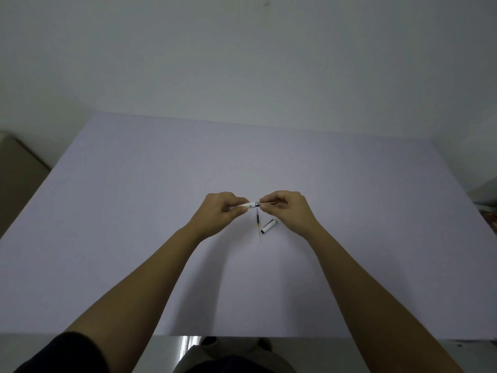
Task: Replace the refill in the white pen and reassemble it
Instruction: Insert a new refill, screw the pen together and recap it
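My left hand [222, 210] grips the white pen barrel [248, 206], which lies level above the table with its metal-ringed open end pointing right. My right hand [287, 208] pinches a thin refill [267, 203] whose left end meets that open end; how far it sits inside I cannot tell. Below the hands, a second refill [258, 224] with a dark upper part and a yellowish lower part lies on the table, running toward me. The white pen cap [269, 226] lies just right of it, tilted, dark open end facing me.
The work surface is a large pale lavender table [161, 211] set against a white wall. A brownish box-like object [18, 173] stands beyond the left edge. Something grey sits off the right edge [486, 192]. The near table edge runs along the bottom.
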A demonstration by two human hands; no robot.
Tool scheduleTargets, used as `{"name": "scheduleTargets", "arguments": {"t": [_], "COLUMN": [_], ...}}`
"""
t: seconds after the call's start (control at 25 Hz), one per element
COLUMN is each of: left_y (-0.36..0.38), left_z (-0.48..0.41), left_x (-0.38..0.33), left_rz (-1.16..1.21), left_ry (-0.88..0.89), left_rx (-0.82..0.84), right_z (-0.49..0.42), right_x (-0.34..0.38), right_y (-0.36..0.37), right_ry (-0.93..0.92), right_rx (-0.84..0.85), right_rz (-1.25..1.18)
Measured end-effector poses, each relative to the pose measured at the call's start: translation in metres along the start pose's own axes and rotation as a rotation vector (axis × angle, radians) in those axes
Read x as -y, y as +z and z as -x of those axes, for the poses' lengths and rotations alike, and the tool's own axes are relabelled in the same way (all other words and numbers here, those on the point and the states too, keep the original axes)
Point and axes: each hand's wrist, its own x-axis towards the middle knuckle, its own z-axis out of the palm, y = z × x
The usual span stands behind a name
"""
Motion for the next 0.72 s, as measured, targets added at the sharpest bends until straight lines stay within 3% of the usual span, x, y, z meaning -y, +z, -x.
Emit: {"name": "scheduleTargets", "arguments": {"t": [0.24, 0.44, 0.72], "left_y": [0.0037, 0.0057, 0.001], "left_z": [-0.0012, -0.003, -0.004], "left_x": [-0.0038, -0.0014, 0.0043], "left_rz": [-0.044, -0.056, -0.026], "left_ry": [0.058, 0.031, 0.012], "left_rx": [-0.019, -0.021, -0.028], "right_z": [-0.0026, -0.0052, -0.005], "right_x": [0.0046, 0.006, 0.005], "right_y": [0.0018, 0.0039, -0.0035], "right_ry": [0.068, 0.043, -0.004], "right_rx": [-0.019, -0.072, 0.059], "right_rz": [0.126, 0.072, 0.143]}}
